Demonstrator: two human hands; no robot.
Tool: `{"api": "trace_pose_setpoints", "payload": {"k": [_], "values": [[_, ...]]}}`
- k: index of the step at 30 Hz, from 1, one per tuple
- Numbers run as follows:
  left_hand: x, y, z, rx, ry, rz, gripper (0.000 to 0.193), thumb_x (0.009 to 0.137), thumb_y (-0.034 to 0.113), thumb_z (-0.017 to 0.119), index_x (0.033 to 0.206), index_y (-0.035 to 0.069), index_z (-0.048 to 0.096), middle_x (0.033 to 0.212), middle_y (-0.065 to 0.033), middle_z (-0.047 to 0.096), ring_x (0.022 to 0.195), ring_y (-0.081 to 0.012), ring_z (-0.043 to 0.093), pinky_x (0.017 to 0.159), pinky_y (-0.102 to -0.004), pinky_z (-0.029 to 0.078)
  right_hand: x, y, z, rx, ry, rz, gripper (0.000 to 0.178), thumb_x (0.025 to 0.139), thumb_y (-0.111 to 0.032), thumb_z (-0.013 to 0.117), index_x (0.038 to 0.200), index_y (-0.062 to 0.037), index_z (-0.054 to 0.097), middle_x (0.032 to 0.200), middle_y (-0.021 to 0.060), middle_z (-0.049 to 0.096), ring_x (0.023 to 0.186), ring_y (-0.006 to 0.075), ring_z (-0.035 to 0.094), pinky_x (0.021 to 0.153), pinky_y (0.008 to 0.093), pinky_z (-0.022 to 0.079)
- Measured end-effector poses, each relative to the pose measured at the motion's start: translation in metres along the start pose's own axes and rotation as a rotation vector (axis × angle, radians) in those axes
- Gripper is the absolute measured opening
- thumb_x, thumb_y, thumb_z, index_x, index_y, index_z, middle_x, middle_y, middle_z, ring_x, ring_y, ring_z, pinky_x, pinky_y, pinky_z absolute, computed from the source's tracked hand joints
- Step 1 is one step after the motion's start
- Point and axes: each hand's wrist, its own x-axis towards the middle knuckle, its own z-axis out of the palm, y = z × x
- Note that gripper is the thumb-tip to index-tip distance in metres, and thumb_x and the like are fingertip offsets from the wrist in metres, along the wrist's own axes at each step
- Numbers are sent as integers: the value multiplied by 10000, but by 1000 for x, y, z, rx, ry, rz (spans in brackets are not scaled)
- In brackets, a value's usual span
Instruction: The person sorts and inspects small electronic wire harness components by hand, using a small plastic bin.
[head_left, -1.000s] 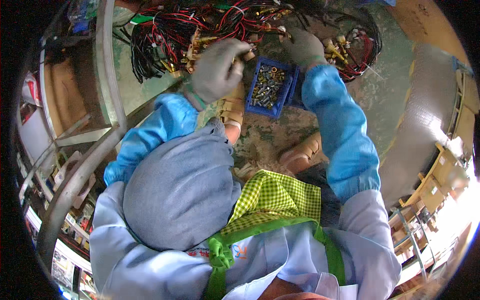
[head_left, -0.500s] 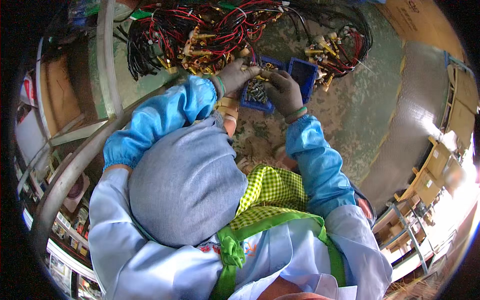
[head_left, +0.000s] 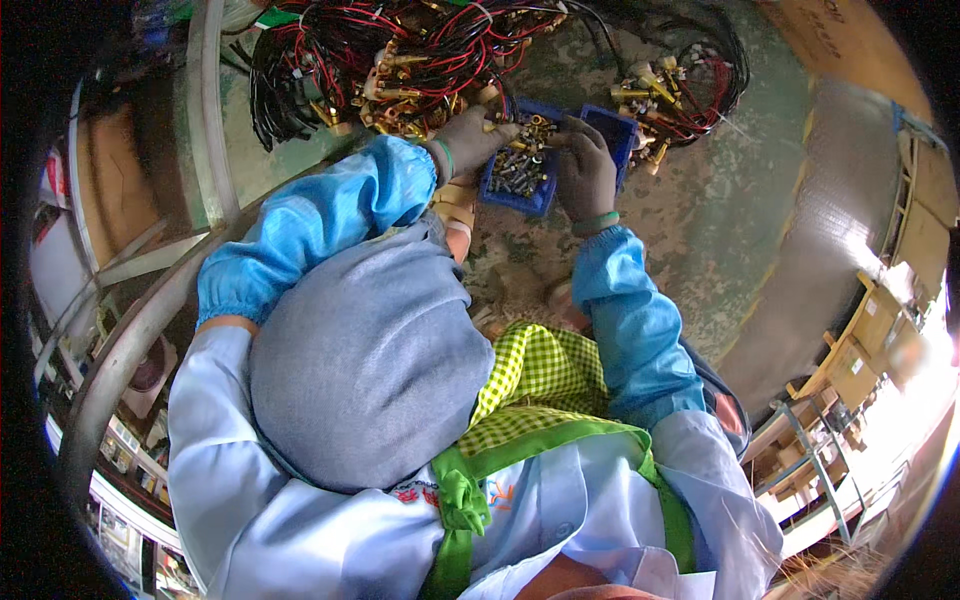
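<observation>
My left hand, in a grey glove, is closed at the left edge of a blue bin. Its fingertips are pinched together over the bin; what they hold is too small to make out. Small silver screw-like pieces lie in the near part of this bin, with brass-coloured pieces in the far part. On the bin's right side is my right hand, also gloved, its thumb and fingers slightly apart and nothing visible between them. Partly behind that hand stands a second blue bin, dark inside.
Bundled black and red wires with brass fittings lie beyond the bins. A smaller wire bundle sits to the right. A metal frame rises at left; cardboard boxes stand far right.
My hands were together over the bin at a brass-coloured piece; now they are apart. The right hand has drawn back to the right, uncovering more of the small pieces. The left stays close to its place.
</observation>
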Motion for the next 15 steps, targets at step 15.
{"api": "trace_pose_setpoints", "payload": {"k": [15], "values": [[15,-23,3,131,-46,-44,800,784,536,580,1234,-98,394,1142,-261,535,1069,-349,530,901,-385,419,-3,6,14,-15,-99,-135,254,750,-39,529,984,-34,628,1132,170,565,998,343,566,814,390,483]]}}
